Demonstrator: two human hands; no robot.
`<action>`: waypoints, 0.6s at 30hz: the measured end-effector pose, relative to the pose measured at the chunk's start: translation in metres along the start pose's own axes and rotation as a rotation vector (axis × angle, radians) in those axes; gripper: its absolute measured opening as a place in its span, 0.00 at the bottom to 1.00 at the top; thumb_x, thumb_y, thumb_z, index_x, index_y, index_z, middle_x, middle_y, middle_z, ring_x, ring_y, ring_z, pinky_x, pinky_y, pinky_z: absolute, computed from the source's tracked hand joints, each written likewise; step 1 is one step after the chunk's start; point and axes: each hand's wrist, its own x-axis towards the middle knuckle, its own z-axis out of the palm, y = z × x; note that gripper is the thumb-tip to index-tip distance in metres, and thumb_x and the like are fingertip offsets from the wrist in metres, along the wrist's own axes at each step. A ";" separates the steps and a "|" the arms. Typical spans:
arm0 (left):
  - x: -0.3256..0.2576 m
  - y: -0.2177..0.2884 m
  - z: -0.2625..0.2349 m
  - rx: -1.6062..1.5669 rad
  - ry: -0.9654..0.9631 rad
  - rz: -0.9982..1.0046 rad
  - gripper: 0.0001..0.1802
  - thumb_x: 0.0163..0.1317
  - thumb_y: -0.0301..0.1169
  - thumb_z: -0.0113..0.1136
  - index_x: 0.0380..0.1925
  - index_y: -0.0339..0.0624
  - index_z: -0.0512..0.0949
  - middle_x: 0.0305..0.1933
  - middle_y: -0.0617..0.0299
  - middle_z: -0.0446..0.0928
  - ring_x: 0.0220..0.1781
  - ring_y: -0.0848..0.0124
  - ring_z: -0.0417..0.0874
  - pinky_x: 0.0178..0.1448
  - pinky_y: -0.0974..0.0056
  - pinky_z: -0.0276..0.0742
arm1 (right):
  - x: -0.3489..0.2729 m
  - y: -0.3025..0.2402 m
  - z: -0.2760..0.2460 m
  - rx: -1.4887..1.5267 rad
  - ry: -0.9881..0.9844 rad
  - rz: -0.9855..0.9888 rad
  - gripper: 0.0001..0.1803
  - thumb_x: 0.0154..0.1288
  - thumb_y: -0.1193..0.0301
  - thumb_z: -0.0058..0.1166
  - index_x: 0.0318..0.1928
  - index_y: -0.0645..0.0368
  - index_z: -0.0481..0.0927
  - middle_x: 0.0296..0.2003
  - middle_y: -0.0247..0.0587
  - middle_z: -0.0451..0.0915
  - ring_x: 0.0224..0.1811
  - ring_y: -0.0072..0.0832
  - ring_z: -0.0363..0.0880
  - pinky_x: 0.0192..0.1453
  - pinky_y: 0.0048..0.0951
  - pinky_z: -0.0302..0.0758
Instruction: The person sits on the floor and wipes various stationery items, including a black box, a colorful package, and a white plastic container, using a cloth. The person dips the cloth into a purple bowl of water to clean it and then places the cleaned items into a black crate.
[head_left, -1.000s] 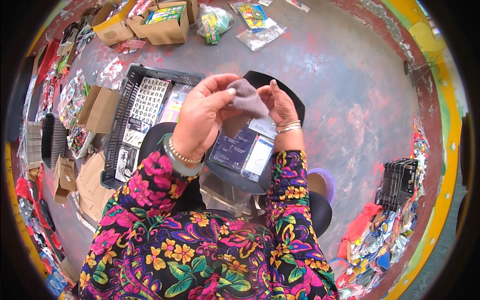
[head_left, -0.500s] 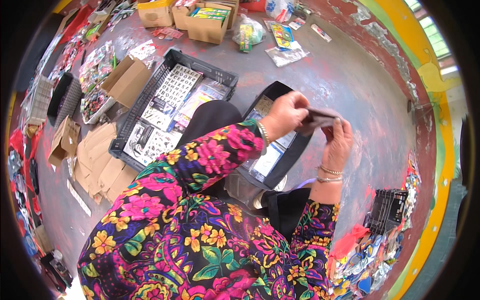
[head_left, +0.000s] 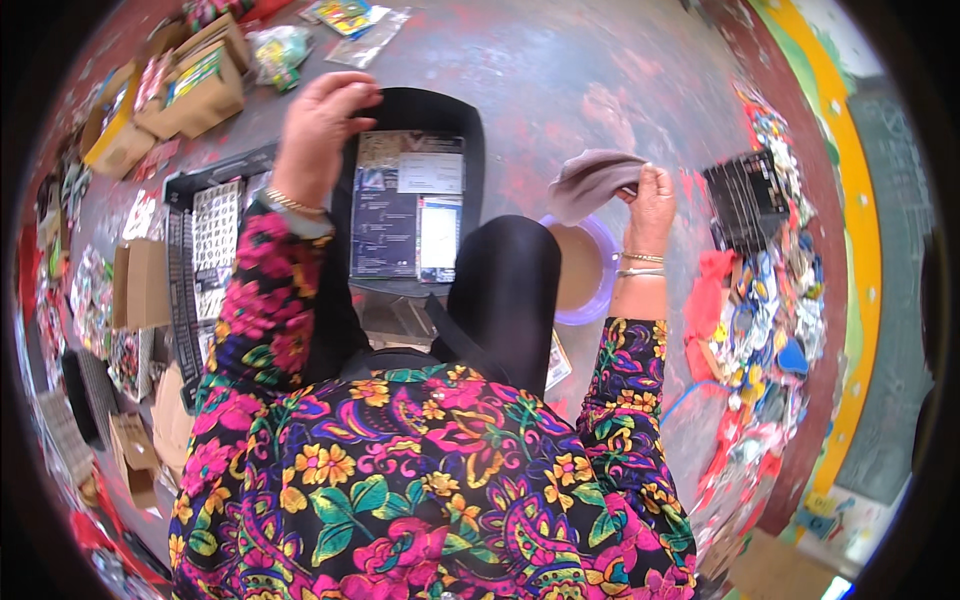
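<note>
My right hand [head_left: 652, 205] pinches one edge of a damp-looking grey cloth [head_left: 592, 184], which hangs above a round purple basin [head_left: 609, 262] of murky brownish water. Beside the upper left rim of a black bin [head_left: 466, 115], my left hand [head_left: 322, 130] is raised, its fingers loosely bent and apart, with nothing seen in them. Flat printed packs [head_left: 384, 238] lie inside that bin, dark ones alongside a few white ones. The bin stands beyond my knees.
A dark crate [head_left: 181, 290] with printed sheets stands to the left, near several cardboard boxes [head_left: 208, 103]. At the right, a black crate [head_left: 745, 203] sits by a heap of mixed packages [head_left: 765, 340] along the wall. A blackboard [head_left: 885, 300] is beyond.
My left hand has let go of the cloth and moved left toward the bin. The right hand keeps the cloth, now over the basin. The view has turned to the right.
</note>
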 end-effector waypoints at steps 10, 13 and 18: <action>0.005 0.003 -0.032 0.152 0.040 -0.060 0.10 0.64 0.33 0.49 0.43 0.43 0.74 0.40 0.66 0.77 0.45 0.77 0.77 0.44 0.74 0.68 | -0.058 0.214 -0.169 -1.067 -0.016 0.675 0.23 0.55 0.58 0.50 0.44 0.64 0.76 0.37 0.59 0.78 0.42 0.42 0.78 0.50 0.36 0.72; 0.006 0.009 -0.026 0.222 0.030 -0.075 0.10 0.64 0.33 0.49 0.43 0.43 0.74 0.40 0.66 0.77 0.45 0.77 0.77 0.44 0.75 0.68 | -0.096 0.240 -0.178 -1.119 -0.018 0.725 0.32 0.51 0.55 0.53 0.56 0.58 0.68 0.51 0.57 0.71 0.58 0.48 0.66 0.62 0.36 0.62; -0.001 0.023 -0.017 0.309 0.073 -0.088 0.09 0.63 0.32 0.50 0.41 0.42 0.75 0.37 0.66 0.77 0.41 0.78 0.77 0.40 0.75 0.71 | -0.100 0.198 -0.136 -1.363 -0.238 0.850 0.43 0.50 0.51 0.57 0.65 0.41 0.54 0.67 0.44 0.48 0.70 0.43 0.44 0.64 0.50 0.56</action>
